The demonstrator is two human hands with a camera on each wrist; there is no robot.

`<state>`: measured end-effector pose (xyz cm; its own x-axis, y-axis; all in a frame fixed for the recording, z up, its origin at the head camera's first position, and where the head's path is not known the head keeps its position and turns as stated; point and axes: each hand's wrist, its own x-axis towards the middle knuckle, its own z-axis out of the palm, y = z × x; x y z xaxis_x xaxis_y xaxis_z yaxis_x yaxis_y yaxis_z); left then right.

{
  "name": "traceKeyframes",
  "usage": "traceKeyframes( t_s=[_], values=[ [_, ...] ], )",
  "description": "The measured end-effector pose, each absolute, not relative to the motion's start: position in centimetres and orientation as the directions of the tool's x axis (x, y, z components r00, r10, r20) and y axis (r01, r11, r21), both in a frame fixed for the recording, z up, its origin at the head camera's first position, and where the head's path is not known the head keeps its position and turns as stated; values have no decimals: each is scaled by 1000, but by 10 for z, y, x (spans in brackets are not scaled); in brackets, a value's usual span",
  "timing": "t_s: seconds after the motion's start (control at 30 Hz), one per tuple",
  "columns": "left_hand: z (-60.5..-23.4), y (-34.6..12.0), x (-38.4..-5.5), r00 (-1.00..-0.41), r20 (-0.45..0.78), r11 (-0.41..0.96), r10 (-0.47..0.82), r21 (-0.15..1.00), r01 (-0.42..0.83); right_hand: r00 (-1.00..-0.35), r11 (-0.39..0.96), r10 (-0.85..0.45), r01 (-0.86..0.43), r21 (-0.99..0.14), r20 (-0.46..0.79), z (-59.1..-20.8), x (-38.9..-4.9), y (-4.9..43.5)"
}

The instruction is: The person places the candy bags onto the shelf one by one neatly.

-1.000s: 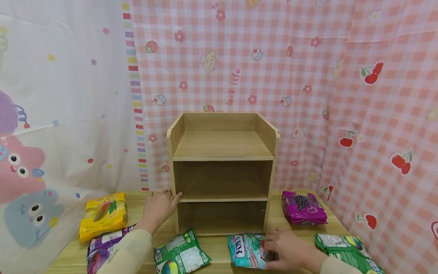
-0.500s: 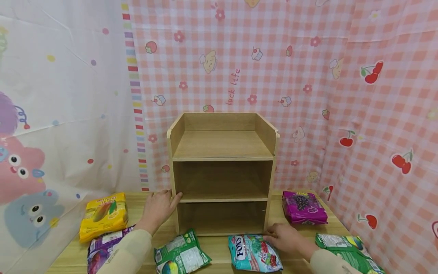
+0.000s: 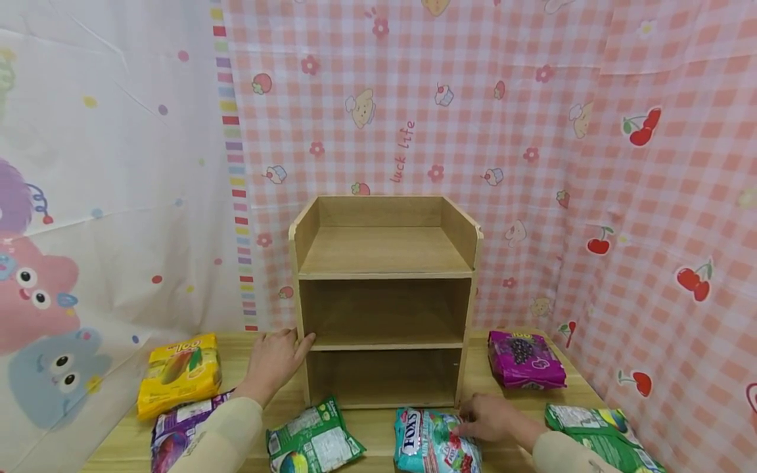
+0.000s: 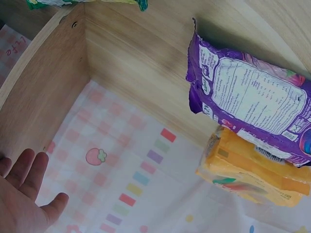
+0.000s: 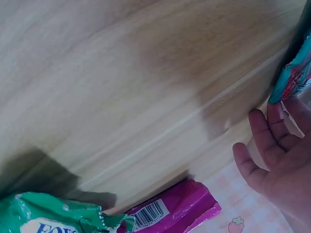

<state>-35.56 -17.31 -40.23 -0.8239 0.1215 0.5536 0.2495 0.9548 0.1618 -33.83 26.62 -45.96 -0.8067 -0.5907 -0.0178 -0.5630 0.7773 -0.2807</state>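
Observation:
A small three-tier wooden shelf (image 3: 386,252) stands in the middle of the head view. My left hand (image 3: 275,360) touches its left side panel with extended fingers; in the left wrist view the left hand (image 4: 24,194) has spread fingers and nothing in it. At the shelf's lower right front, my right hand (image 3: 493,418) pinches the upper right edge of a teal FOX'S candy bag (image 3: 434,441). The right wrist view shows the right hand (image 5: 282,155) with two fingertips at that teal candy bag's corner (image 5: 294,73), the other fingers loose.
Left of the shelf lie a yellow candy bag (image 3: 180,374) and a purple bag (image 3: 183,427). Green bags lie in front (image 3: 313,437) and at right (image 3: 603,433). A magenta grape candy bag (image 3: 525,360) sits right of the shelf. Printed curtains (image 3: 414,98) hang behind.
My right hand lifted off the teal candy bag to its right, then came back and took its upper right edge, and the bag has shifted and tilted slightly. The left hand stayed put.

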Motion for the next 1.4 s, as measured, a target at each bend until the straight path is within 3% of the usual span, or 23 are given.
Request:
traceKeyframes(
  t_s=[0.37,0.77,1.17,1.4],
  values=[
    [-401,-172,-355,-839,532,956,119,168,242,-872,752,-477,-343,-563,-105,-450,-333,263],
    [-402,-173,-355,-836,535,958,122,158,240,-800,579,-582,-283,-765,-145,-438,-329,261],
    [-400,-172,-353,-841,526,957,123,161,241,-819,463,-573,-298,-835,-25,-414,-324,251],
    [-400,-172,-354,-850,512,957,122,167,238,-783,349,-621,-312,-884,31,-401,-316,242]
  ],
)
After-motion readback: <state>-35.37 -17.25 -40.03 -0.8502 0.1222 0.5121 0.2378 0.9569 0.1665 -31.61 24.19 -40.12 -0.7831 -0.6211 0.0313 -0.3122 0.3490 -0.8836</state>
